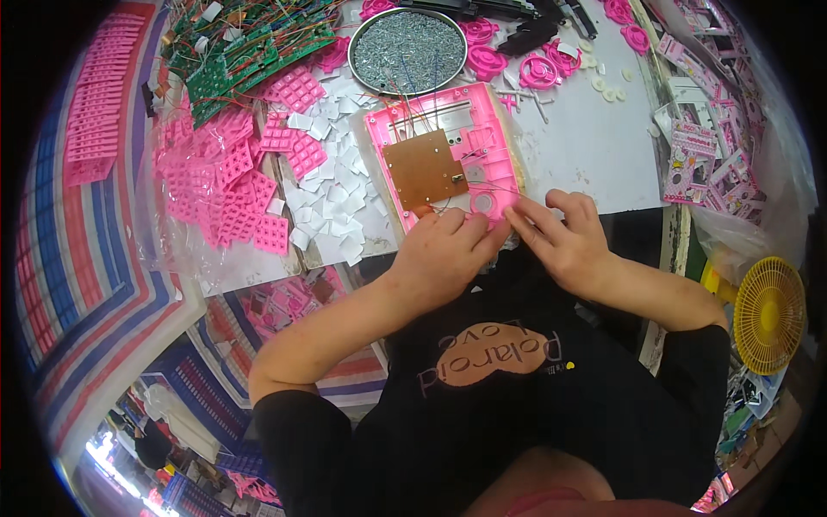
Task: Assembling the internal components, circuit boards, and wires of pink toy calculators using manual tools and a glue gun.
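Observation:
A pink plastic housing (pixel 494 112) lies open side up on the table in front of me, over a pale pad. Inside it sits a brown circuit board (pixel 422 170), with thin wires running up toward the bowl of screws. A round silver speaker (pixel 483 202) is set in the housing's near right corner. My left hand (pixel 444 254) is closed on the near edge, its fingers curled below the board. At the near right corner, beside the speaker, my right hand (pixel 564 244) grips the housing with thumb and forefinger; its other fingers are bent. The thumbs are partly hidden.
Beyond the housing stands a round metal bowl (pixel 353 65) of small screws. Green circuit boards (pixel 245 65), pink keypads (pixel 228 189) and white paper squares (pixel 332 202) lie left. Pink rings (pixel 538 72) are at the back; printed cards (pixel 702 164) and a yellow fan (pixel 769 315) are right.

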`<action>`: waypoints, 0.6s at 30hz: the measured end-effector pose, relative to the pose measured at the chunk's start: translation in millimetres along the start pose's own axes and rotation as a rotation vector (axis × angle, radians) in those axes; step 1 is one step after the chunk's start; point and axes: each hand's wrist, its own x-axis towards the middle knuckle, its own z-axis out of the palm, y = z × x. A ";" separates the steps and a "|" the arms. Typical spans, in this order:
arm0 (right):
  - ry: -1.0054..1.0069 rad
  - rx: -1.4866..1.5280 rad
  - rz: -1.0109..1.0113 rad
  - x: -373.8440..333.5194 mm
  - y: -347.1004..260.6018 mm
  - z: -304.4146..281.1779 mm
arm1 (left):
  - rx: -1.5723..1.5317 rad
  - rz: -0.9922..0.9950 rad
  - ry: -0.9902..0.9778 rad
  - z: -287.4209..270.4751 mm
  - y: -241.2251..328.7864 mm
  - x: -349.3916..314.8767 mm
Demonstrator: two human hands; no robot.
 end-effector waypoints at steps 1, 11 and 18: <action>-0.016 -0.025 -0.025 2.5 0.0 -1.4 | 0.011 0.010 -0.009 0.6 -1.0 1.3; -0.166 0.293 0.346 134.7 38.5 8.6 | 0.002 -0.025 -0.042 1.1 2.1 -1.5; -0.016 0.194 0.361 162.6 42.8 57.0 | -0.491 -0.170 0.115 -20.8 -17.0 0.2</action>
